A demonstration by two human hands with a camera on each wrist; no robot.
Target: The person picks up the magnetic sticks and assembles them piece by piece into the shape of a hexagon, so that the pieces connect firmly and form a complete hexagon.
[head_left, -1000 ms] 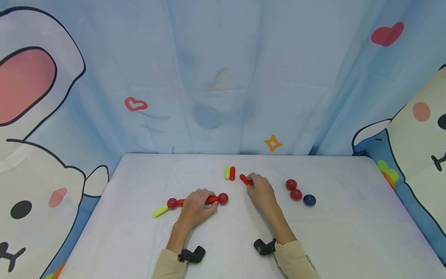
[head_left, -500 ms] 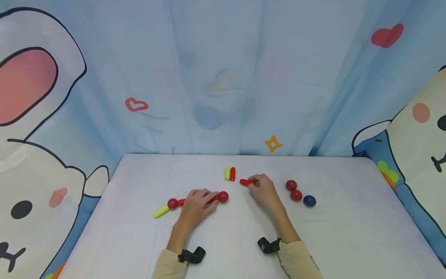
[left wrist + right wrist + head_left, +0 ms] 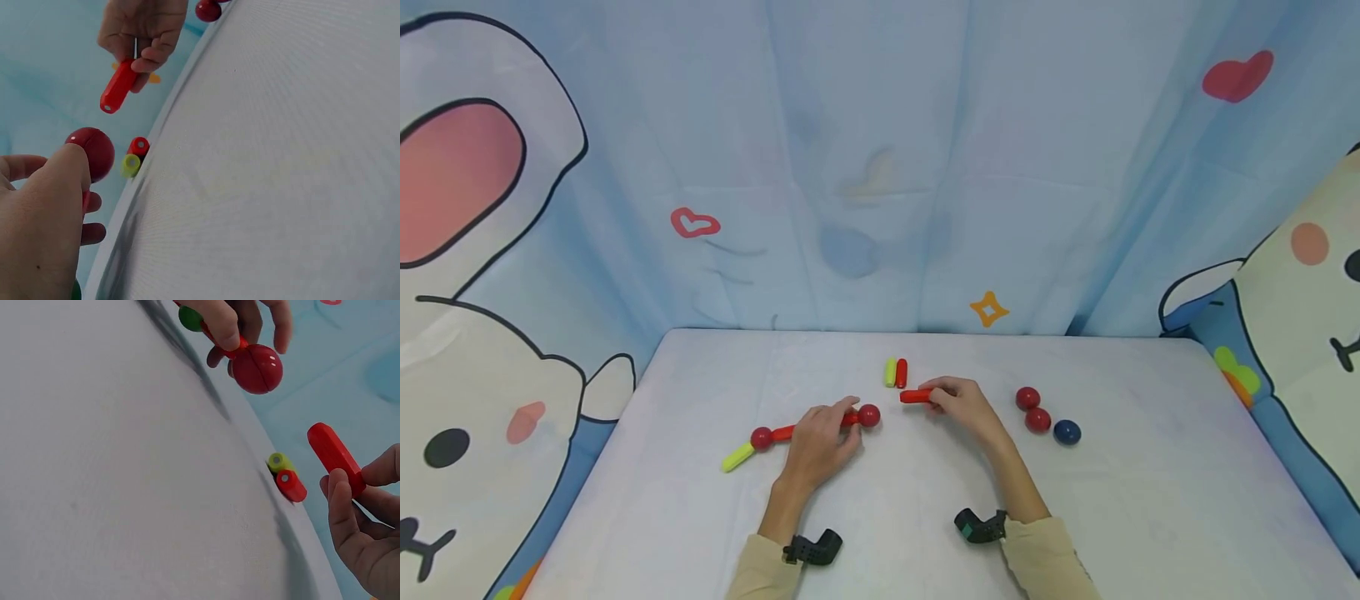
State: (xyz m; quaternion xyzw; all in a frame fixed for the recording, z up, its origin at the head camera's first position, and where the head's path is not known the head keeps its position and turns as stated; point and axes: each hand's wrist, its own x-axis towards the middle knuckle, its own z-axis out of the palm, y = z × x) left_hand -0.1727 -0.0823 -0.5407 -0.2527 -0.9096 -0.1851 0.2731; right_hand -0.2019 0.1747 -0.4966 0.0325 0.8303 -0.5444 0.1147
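Note:
My left hand (image 3: pixel 818 446) grips a chain of toy rods and balls between thumb and fingers. Its near end is a red ball (image 3: pixel 869 415); farther left come a red rod (image 3: pixel 783 433), another red ball (image 3: pixel 762 438) and a yellow-green rod (image 3: pixel 737 457). A green ball (image 3: pixel 191 319) in the chain shows in the right wrist view; the left hand covers it in the head view. My right hand (image 3: pixel 966 408) pinches a loose red rod (image 3: pixel 914 397) by one end. The rod's free end points left toward the chain's red ball, a small gap apart.
Behind the hands, a short yellow-green rod (image 3: pixel 890 372) and a red rod (image 3: pixel 902 373) lie side by side on the white table (image 3: pixel 1112 517). To the right sit two red balls (image 3: pixel 1027 398) and a dark blue ball (image 3: pixel 1067 432). A printed blue curtain (image 3: pixel 880 125) hangs behind.
The red rod in my right hand has swung from slanting to nearly level and moved left. My left hand has shifted the chain slightly left, its right end a little farther up in view.

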